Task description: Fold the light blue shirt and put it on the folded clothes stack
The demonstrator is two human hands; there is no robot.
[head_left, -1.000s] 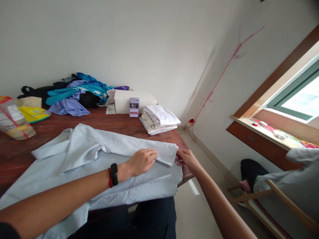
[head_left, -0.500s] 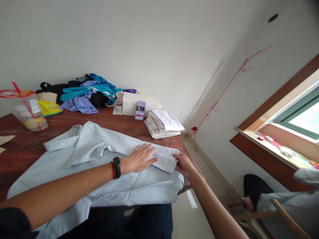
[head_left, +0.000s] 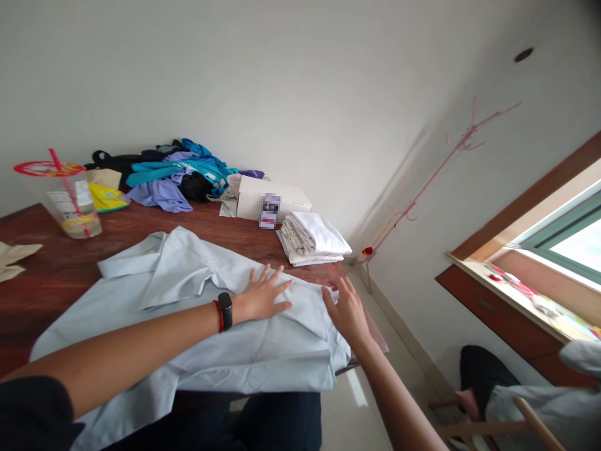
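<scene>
A pale blue-grey collared shirt (head_left: 154,338) lies spread across the near side of the wooden table, its collar toward the far left and one sleeve laid along its far edge. My left hand (head_left: 263,294) rests flat on that sleeve with the fingers spread. Beside the cuff end, at the table's right edge, is my right hand (head_left: 346,310), fingers apart and curved, gripping nothing. Whether its fingertips touch the cloth I cannot tell. The shirt's lower part hangs over the front edge near my lap.
A folded white stack of cloth (head_left: 314,238) sits beyond my hands, next to a white box (head_left: 272,195). Heaped clothes (head_left: 178,175) and a plastic cup (head_left: 75,200) with a straw are on the left. A pink coat rack (head_left: 422,188) stands beyond the table (head_left: 235,235).
My right hand has let go of the cuff end and lifted slightly, its fingers opening. My left hand stays flat on the sleeve. The view has shifted a little.
</scene>
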